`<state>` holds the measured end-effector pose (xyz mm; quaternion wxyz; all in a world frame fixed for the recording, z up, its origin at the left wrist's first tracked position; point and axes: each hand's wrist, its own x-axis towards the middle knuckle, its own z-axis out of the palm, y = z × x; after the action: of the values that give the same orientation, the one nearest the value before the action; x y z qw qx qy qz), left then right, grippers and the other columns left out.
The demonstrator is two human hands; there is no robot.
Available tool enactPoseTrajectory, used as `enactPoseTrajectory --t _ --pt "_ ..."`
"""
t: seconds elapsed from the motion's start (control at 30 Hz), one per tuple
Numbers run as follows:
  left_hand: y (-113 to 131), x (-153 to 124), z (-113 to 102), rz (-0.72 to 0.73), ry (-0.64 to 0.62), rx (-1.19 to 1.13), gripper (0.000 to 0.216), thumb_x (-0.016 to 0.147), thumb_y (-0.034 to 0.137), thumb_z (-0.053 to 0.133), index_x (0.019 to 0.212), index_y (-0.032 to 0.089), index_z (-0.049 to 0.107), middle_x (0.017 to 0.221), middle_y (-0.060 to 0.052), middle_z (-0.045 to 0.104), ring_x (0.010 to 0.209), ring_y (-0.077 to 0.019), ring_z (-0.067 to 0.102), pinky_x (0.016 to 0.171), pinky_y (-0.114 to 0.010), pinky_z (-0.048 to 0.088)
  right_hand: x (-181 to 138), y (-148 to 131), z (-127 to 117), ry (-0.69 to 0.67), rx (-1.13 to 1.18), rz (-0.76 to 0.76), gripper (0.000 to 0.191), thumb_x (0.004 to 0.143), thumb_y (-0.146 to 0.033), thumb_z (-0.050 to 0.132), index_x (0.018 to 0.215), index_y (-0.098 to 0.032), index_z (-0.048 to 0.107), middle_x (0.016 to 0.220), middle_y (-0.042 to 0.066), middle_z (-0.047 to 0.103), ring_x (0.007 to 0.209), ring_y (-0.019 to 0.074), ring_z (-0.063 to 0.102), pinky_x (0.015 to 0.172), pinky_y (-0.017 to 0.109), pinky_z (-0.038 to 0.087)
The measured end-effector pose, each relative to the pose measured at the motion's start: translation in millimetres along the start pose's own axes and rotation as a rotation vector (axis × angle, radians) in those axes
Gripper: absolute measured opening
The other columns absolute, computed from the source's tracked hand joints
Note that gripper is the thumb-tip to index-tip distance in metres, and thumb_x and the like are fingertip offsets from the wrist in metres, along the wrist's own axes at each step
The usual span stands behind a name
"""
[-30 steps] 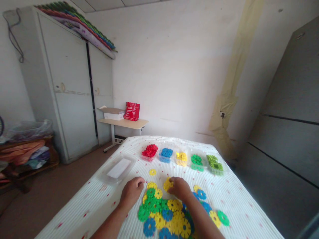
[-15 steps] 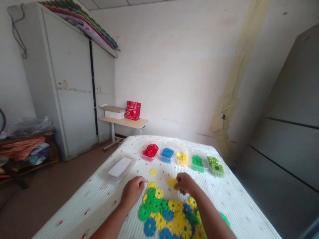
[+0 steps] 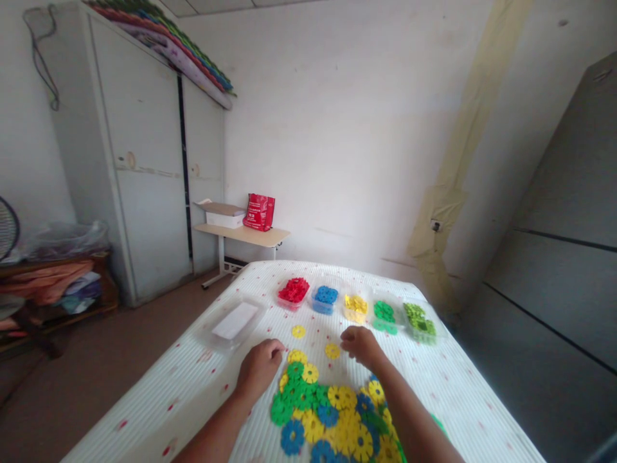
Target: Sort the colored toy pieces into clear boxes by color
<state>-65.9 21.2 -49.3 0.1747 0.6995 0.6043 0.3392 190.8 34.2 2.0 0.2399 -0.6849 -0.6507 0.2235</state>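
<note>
A spread of interlocking plastic discs [image 3: 348,424], yellow, green and blue with notched edges, lies at the near edge of the table. My left hand [image 3: 260,366] rests left of it, fingers curled together, close to a yellow disc [image 3: 297,356]; nothing shows in them. My right hand [image 3: 361,345] hovers just right of a single yellow disc [image 3: 332,350] lying flat on the cloth. Its fingers are loosely bent and slightly apart, with no disc visible in them. Farther off lies another lone yellow disc [image 3: 298,331]. My right forearm covers part of the spread.
Across the far side stand clear tubs of red pieces [image 3: 293,292], blue pieces [image 3: 324,299], yellow pieces [image 3: 355,307], green pieces [image 3: 384,316] and light green pieces [image 3: 420,321]. A clear plastic lid or tray [image 3: 235,321] with white paper lies left. A small desk [image 3: 260,236] stands behind.
My right hand has let go of a yellow disc, which now lies on the cloth, and has moved slightly away to its right. My left hand has hardly moved. The view has shifted slightly.
</note>
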Motion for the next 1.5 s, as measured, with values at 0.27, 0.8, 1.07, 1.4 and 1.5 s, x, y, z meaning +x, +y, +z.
enactPoseTrajectory --t 0.27,0.8,1.07,1.4,1.5 --pt "4 -1 -3 -0.006 -0.008 0.017 0.021 0.074 0.012 0.045 0.076 0.019 0.065 0.080 -0.001 0.069 0.077 -0.0113 0.060 0.071 -0.019 0.039 -11 -6 36 0.068 -0.155 -0.036 0.026 0.066 -0.018 0.055 0.091 -0.017 0.063 0.096 0.010 0.061 0.084 0.0210 0.059 0.066 0.027 0.039" --pt "-1 1 -3 -0.017 0.064 -0.075 0.023 0.073 0.013 0.041 0.075 0.017 0.064 0.074 -0.001 0.068 0.072 -0.0125 0.061 0.068 -0.020 0.043 41 -64 79 -0.036 0.098 -0.056 0.039 0.069 -0.010 0.055 0.107 -0.016 0.056 0.074 0.001 0.064 0.056 0.0089 0.059 0.049 0.018 0.042" --pt "-3 1 -2 -0.052 0.068 -0.122 0.023 0.073 0.015 0.041 0.075 0.017 0.063 0.064 0.001 0.066 0.059 -0.0117 0.061 0.058 -0.019 0.043 44 -64 86 -0.069 -0.068 -0.072 0.028 0.057 -0.013 0.065 0.085 -0.019 0.063 0.092 0.004 0.063 0.089 0.0175 0.057 0.068 0.023 0.040" --pt "-3 2 -2 -0.024 0.081 -0.098 0.021 0.072 0.013 0.044 0.074 0.017 0.065 0.072 0.000 0.068 0.072 -0.0125 0.061 0.070 -0.020 0.042 38 -50 79 -0.043 -0.021 -0.012 0.015 0.056 -0.015 0.064 0.063 -0.017 0.051 0.067 -0.003 0.056 0.065 0.0099 0.049 0.051 0.019 0.029" --pt "-4 2 -2 -0.024 0.078 -0.090 0.021 0.072 0.013 0.044 0.074 0.018 0.065 0.071 0.001 0.068 0.070 -0.0121 0.061 0.068 -0.019 0.042 37 -47 79 -0.049 0.048 0.017 0.017 0.056 -0.012 0.063 0.060 -0.018 0.048 0.061 -0.005 0.053 0.060 0.0093 0.049 0.049 0.018 0.030"
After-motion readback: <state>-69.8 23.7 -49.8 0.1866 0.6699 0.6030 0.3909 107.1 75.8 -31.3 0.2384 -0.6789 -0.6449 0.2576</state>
